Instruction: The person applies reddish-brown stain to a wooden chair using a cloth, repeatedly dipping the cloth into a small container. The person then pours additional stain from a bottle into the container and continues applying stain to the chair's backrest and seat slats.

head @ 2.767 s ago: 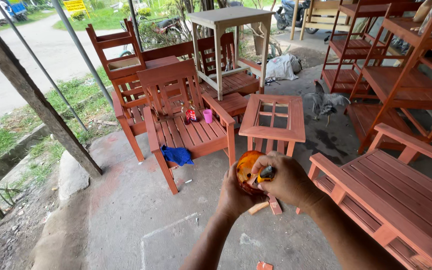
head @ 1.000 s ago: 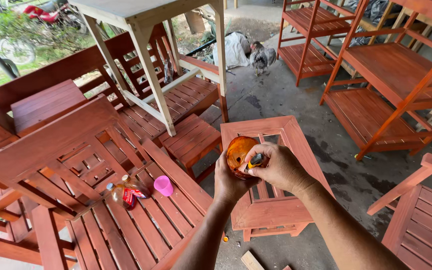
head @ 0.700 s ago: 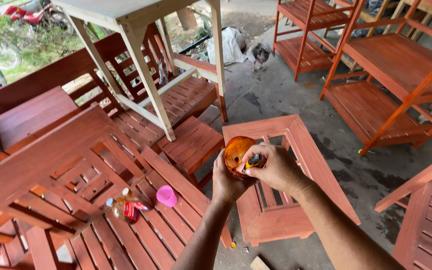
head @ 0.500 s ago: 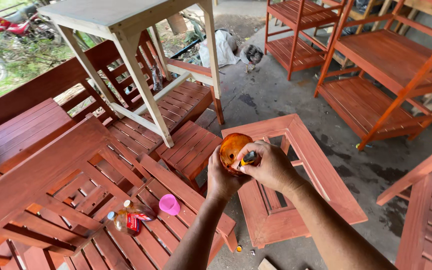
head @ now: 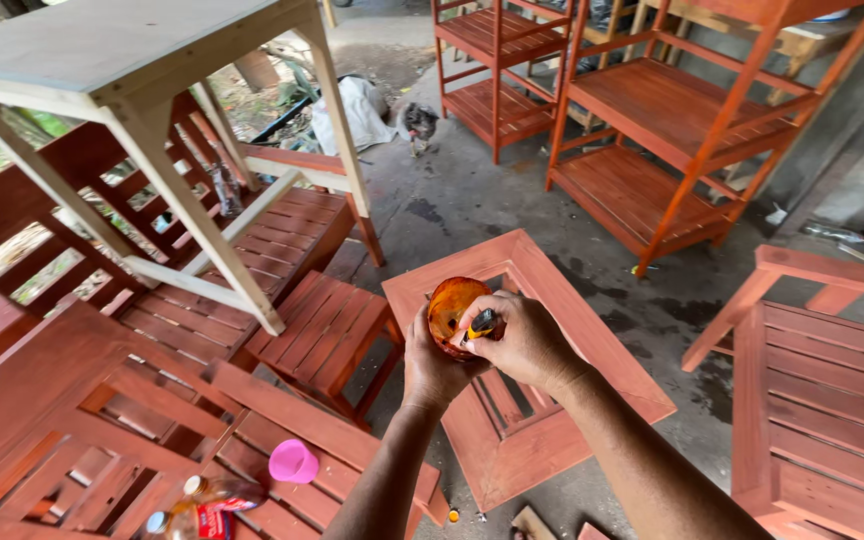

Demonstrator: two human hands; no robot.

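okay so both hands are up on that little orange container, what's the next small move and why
Probably lower the brush tip into the orange container to load it. The left hand cups the container from below, tilted so its open mouth faces up, while the right hand pinches a small brush handle right at the rim, above the red-stained side table.

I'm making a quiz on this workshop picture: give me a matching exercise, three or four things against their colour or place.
Things:
1. round container
2. small cup
3. table
4. shelf rack

Descriptions:
a. pink, lying on the slatted seat
b. unpainted pale wood, standing on a bench
c. orange-stained, held in the left hand
d. red-brown, standing on the concrete floor

Pairs: 1-c, 2-a, 3-b, 4-d
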